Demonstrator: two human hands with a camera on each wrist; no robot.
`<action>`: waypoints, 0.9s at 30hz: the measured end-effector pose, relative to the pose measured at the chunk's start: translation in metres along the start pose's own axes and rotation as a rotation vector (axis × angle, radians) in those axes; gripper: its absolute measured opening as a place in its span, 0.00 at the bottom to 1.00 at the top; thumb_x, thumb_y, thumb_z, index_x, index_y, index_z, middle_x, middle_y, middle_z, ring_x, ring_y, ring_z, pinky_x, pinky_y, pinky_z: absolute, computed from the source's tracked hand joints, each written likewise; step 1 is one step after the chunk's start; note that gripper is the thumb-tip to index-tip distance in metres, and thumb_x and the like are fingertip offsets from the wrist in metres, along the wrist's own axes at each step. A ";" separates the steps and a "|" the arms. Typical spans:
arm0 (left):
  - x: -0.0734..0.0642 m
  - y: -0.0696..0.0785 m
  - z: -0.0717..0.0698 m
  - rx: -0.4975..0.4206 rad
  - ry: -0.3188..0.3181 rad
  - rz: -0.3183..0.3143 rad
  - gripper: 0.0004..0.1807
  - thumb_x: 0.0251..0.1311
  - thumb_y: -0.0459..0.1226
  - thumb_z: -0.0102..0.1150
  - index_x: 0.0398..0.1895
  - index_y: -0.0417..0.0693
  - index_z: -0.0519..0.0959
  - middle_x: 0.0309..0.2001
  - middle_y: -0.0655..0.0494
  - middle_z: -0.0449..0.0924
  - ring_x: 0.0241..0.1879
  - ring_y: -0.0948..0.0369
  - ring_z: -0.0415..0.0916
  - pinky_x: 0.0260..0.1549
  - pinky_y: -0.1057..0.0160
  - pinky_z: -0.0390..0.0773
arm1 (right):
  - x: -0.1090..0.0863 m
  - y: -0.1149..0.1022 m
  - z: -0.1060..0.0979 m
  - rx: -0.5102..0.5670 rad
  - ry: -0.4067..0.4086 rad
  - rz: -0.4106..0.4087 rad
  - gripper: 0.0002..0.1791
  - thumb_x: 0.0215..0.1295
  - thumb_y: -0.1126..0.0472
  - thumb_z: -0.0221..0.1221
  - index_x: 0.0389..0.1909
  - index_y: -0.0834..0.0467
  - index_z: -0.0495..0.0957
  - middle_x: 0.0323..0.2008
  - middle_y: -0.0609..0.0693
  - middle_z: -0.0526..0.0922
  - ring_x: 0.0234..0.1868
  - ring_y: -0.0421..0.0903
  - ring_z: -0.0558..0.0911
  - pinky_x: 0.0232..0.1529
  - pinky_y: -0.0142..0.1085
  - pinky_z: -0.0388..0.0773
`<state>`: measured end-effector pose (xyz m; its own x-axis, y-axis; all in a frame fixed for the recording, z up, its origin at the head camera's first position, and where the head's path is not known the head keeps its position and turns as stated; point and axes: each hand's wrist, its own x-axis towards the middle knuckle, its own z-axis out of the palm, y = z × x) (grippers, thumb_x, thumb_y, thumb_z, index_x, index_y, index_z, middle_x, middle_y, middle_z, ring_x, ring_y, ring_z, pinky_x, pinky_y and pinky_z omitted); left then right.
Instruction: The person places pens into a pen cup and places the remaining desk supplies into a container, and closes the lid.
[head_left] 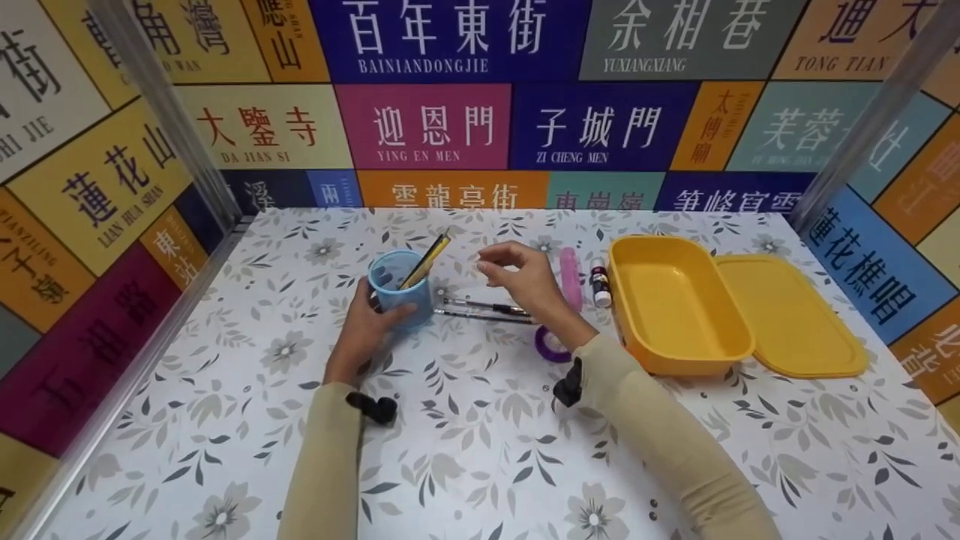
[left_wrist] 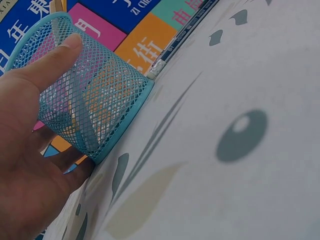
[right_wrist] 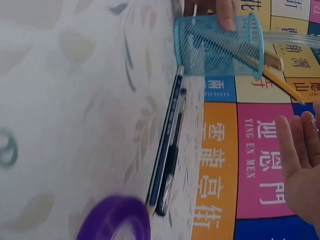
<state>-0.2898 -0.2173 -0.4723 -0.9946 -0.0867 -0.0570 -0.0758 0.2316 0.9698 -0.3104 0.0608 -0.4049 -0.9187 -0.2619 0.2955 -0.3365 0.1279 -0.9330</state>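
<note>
My left hand (head_left: 361,324) grips a light blue mesh pen cup (head_left: 421,319), thumb across its near side and fingers around the far side. In the left wrist view the cup (left_wrist: 112,95) stands on its base at the tabletop. A yellow-and-black pencil (head_left: 429,262) and a light wooden-looking stick (right_wrist: 272,60) lean out of it. To the cup's right, my right hand (head_left: 525,279) hovers with loosely bent fingers and nothing visible in them. Below that hand, a pen (head_left: 484,305) and a dark pencil (head_left: 480,316) lie side by side on the table.
A purple tape roll (head_left: 541,346) lies beneath the right wrist. Farther right are a pink translucent long object (head_left: 571,274) and a small dark bottle with a white end (head_left: 601,285). A yellow box (head_left: 742,346) stands beside its yellow lid (head_left: 810,322). Printed panels (head_left: 435,127) wall the back and sides.
</note>
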 end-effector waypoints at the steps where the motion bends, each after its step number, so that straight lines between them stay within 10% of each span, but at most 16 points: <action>1: 0.000 0.000 0.000 0.000 -0.002 0.003 0.56 0.47 0.51 0.78 0.77 0.63 0.52 0.77 0.55 0.58 0.78 0.54 0.54 0.78 0.51 0.56 | -0.001 0.002 -0.004 -0.025 -0.009 0.013 0.14 0.67 0.58 0.65 0.50 0.59 0.83 0.47 0.56 0.85 0.46 0.51 0.84 0.46 0.40 0.87; 27: 0.002 -0.003 0.001 -0.033 -0.005 0.005 0.56 0.46 0.52 0.78 0.77 0.63 0.53 0.76 0.56 0.59 0.77 0.54 0.56 0.77 0.52 0.59 | 0.001 0.050 -0.044 -0.305 -0.194 0.245 0.24 0.65 0.61 0.66 0.61 0.61 0.78 0.56 0.61 0.82 0.57 0.56 0.81 0.60 0.46 0.80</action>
<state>-0.2912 -0.2173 -0.4757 -0.9953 -0.0812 -0.0533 -0.0686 0.1995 0.9775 -0.3369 0.1096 -0.4424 -0.9331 -0.3595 0.0016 -0.1855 0.4778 -0.8587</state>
